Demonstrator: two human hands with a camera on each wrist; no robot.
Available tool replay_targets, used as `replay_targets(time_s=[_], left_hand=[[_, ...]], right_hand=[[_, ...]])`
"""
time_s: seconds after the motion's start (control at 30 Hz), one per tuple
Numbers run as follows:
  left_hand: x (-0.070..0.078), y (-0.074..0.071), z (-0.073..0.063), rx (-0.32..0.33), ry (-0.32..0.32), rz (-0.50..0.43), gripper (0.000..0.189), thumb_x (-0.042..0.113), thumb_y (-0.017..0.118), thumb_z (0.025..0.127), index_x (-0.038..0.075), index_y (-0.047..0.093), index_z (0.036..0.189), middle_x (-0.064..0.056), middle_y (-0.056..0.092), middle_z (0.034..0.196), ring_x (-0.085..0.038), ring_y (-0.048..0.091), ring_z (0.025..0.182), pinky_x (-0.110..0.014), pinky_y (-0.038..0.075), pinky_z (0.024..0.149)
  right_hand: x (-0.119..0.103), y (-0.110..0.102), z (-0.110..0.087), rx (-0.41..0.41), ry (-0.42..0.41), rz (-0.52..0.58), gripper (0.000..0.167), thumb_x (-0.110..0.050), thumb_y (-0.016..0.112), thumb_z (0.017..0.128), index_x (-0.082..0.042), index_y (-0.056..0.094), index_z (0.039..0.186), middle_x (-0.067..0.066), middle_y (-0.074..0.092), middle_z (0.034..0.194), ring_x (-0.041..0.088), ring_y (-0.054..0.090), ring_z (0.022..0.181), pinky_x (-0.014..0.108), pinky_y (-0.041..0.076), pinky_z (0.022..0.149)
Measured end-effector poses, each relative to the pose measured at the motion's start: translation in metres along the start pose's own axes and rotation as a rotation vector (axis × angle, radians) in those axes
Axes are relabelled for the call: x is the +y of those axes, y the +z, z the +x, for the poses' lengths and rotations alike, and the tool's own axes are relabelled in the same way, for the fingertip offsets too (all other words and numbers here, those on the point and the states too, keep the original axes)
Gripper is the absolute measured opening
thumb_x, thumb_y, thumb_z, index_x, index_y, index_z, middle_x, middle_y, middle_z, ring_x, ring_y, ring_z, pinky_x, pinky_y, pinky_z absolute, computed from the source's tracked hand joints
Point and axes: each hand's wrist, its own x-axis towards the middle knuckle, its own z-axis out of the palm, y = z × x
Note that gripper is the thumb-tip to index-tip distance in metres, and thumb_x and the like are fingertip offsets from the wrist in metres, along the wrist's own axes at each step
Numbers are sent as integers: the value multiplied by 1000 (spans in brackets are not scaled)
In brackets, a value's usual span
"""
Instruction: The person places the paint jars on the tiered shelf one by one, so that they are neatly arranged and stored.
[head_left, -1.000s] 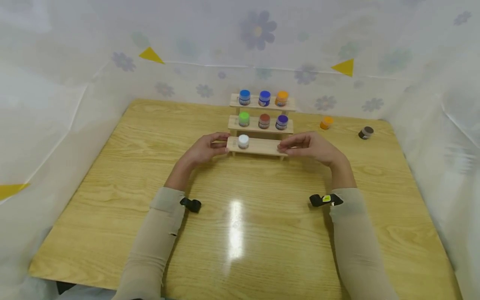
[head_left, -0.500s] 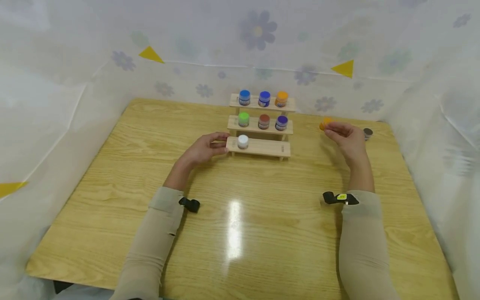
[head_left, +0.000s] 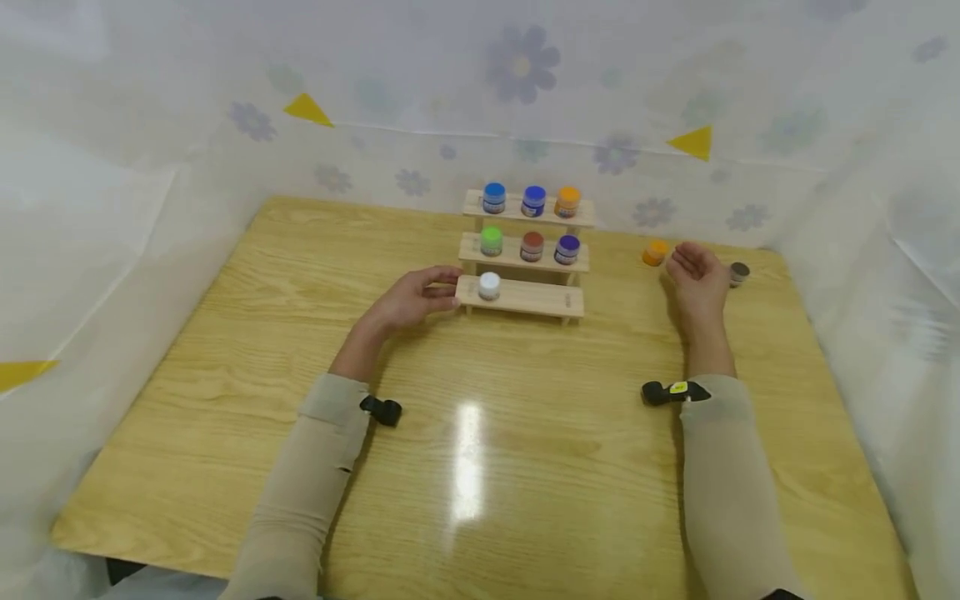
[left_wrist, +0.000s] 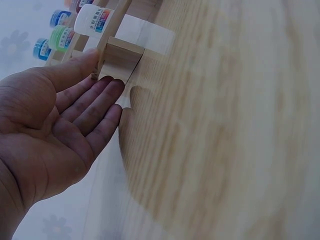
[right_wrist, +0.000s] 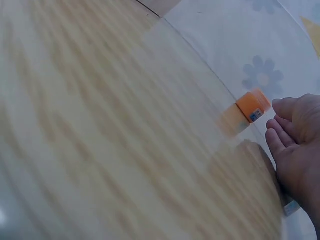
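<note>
A three-step wooden rack [head_left: 528,298] stands at the back of the table. My left hand [head_left: 408,300] is at the left end of its lowest step; in the left wrist view the thumb [left_wrist: 82,67] lies against that end and the other fingers extend below it. One white-lidded paint jar [head_left: 489,287] sits on that step. To the right of the rack, my right hand [head_left: 699,282] hovers beside an orange paint jar [head_left: 656,253], fingers loosely bent and holding nothing. The right wrist view shows a small gap between the thumb and the jar's lid.
Green, brown and purple jars [head_left: 567,250] line the middle step; two blue jars [head_left: 534,202] and an orange one [head_left: 567,202] line the top. A dark-lidded jar [head_left: 738,274] stands right of my right hand. Behind the table [head_left: 555,467] hangs a flowered white sheet [head_left: 420,75].
My right hand has left the right end of the lowest step, reached over the loose orange jar, then drawn slightly away from it. My left hand has stayed at the rack.
</note>
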Motion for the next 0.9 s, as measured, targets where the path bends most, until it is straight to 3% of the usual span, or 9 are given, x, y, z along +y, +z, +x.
replay_targets(time_s=[0.17,0.47,0.57,0.73,0.9], left_hand=[[1,2,0,-6,-6,4,58,13,66,107,10,45,160,-16,45,162,-32,48,148,-47,48,116],[3,2,2,2,-5,24,58,15,66,107,11,45,161,-14,47,162,-31,48,148,-46,48,116],[2,1,2,7,-1,18,59,15,66,107,11,44,161,-13,46,162,-31,48,148,-46,48,116],[-1,0,0,6,-4,14,59,14,66,107,10,44,161,-14,46,162,-32,47,149,-47,47,117],[1,-1,1,-6,8,21,58,14,66,107,10,44,161,-15,46,162,-32,47,149,-46,47,117]], right_hand=[[9,0,2,-6,-48,-41,47,3,69,100,10,56,145,22,58,145,30,56,135,20,51,105],[9,-4,15,-185,-85,-84,67,2,72,99,5,41,159,27,43,161,32,46,147,17,48,109],[10,-3,21,-193,-101,-82,67,4,69,99,6,40,159,27,42,161,31,46,149,19,46,111],[22,0,30,-199,-124,-249,57,-5,66,104,-1,47,158,21,49,159,27,51,144,17,47,109],[32,2,35,-125,-164,-379,51,-16,68,105,-6,55,153,16,59,150,22,58,133,22,49,108]])
